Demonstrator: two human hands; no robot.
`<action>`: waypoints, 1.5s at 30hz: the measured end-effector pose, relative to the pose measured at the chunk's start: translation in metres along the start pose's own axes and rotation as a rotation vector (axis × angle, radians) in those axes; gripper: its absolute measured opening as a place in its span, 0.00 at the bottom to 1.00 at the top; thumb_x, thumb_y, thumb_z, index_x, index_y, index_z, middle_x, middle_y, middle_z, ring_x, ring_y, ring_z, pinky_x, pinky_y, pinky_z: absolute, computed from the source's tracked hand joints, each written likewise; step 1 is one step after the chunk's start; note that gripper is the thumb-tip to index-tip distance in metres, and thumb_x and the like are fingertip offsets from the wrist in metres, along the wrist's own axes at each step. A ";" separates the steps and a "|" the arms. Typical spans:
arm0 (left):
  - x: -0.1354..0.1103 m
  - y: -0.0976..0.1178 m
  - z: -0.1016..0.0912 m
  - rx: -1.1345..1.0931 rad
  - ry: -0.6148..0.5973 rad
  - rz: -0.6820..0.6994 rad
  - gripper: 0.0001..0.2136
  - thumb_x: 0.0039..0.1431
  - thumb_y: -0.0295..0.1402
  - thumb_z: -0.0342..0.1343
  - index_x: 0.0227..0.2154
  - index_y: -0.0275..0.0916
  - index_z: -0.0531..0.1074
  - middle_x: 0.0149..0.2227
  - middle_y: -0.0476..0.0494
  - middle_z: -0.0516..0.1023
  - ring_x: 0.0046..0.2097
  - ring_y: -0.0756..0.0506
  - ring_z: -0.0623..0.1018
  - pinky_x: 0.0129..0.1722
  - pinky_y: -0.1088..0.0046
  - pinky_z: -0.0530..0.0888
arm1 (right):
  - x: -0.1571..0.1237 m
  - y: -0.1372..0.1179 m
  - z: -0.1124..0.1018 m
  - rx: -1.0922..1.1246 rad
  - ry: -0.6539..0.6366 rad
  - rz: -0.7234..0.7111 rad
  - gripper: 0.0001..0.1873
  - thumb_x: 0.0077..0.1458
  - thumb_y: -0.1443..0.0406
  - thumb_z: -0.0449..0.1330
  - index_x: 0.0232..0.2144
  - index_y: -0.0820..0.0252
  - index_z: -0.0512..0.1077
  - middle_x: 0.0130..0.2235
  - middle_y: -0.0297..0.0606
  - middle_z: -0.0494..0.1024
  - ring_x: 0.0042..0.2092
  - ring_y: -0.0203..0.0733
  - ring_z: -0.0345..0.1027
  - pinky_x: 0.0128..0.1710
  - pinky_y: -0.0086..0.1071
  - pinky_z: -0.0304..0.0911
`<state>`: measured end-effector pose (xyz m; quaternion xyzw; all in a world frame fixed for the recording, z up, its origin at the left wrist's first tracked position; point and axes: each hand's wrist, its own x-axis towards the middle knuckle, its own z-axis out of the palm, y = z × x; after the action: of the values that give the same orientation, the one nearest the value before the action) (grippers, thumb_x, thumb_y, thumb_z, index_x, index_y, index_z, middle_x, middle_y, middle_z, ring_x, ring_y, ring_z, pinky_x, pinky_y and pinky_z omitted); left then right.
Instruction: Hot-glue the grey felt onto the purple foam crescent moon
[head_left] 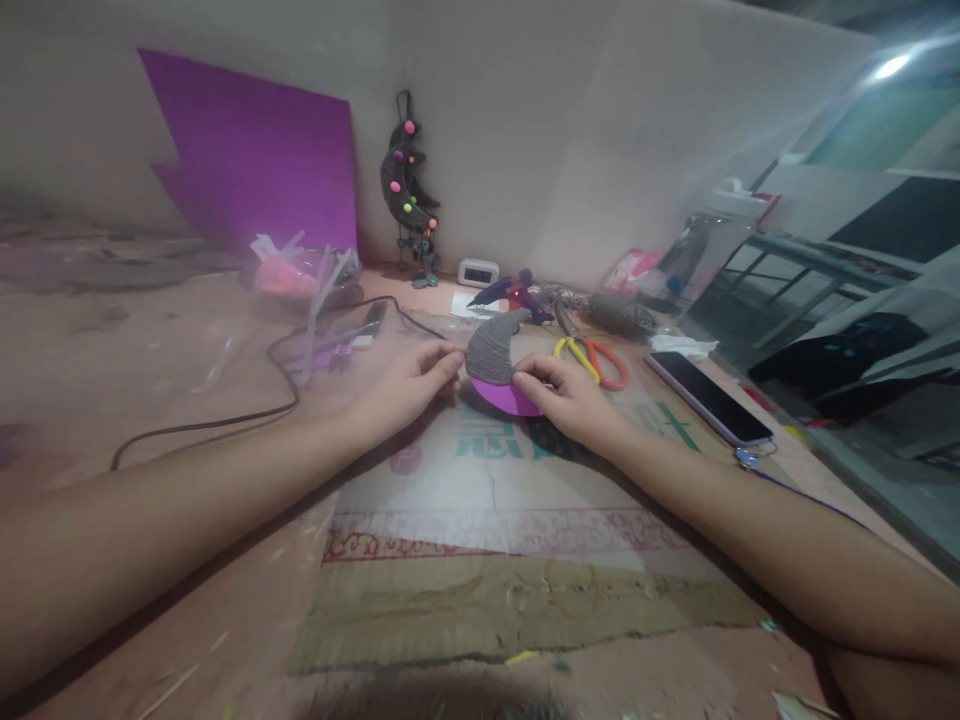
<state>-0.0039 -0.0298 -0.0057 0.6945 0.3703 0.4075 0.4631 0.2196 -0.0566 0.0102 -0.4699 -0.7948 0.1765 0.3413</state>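
Note:
A purple crescent (510,398) is held above the cardboard, its upper part wrapped in rows of grey yarn (491,350). My right hand (559,390) pinches its right edge between thumb and fingers, close to where the wrapping ends. On the other side, my left hand (427,380) has thumb and fingers pressed together right beside the wrapped edge. What those fingers hold, perhaps a strand, is too small to make out. Behind the crescent lie a dark blue glue gun (514,290) with a red light and scissors (592,360) with orange and yellow handles.
A printed cardboard sheet (465,610) covers the table's middle. A phone (709,397) lies at right, a grey yarn ball (622,312) behind. A black cord (281,370) runs across the left. A purple sheet (277,160), a decorated crescent hanging (405,190) and a small clock (478,272) are at the wall.

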 end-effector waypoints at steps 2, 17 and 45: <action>-0.001 0.000 -0.001 0.065 -0.020 0.007 0.12 0.60 0.41 0.52 0.36 0.38 0.74 0.27 0.48 0.73 0.27 0.50 0.71 0.26 0.76 0.65 | 0.000 0.000 0.000 0.002 -0.030 -0.001 0.09 0.58 0.61 0.54 0.30 0.60 0.70 0.28 0.33 0.72 0.31 0.36 0.64 0.32 0.29 0.58; -0.001 0.005 -0.002 0.132 -0.005 -0.024 0.12 0.59 0.42 0.52 0.31 0.38 0.72 0.25 0.49 0.72 0.26 0.50 0.68 0.24 0.76 0.64 | 0.000 -0.002 0.000 0.055 -0.076 0.026 0.08 0.55 0.61 0.57 0.34 0.60 0.72 0.33 0.36 0.76 0.35 0.38 0.67 0.36 0.31 0.62; 0.001 0.002 -0.001 0.032 0.018 0.022 0.11 0.60 0.39 0.52 0.29 0.38 0.71 0.27 0.49 0.72 0.31 0.49 0.70 0.32 0.74 0.67 | 0.002 0.000 -0.001 0.033 0.058 0.013 0.12 0.61 0.61 0.52 0.32 0.60 0.72 0.32 0.36 0.76 0.34 0.38 0.68 0.35 0.31 0.60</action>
<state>-0.0044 -0.0289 -0.0028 0.7021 0.3732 0.4132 0.4440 0.2196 -0.0555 0.0119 -0.4743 -0.7783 0.1782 0.3708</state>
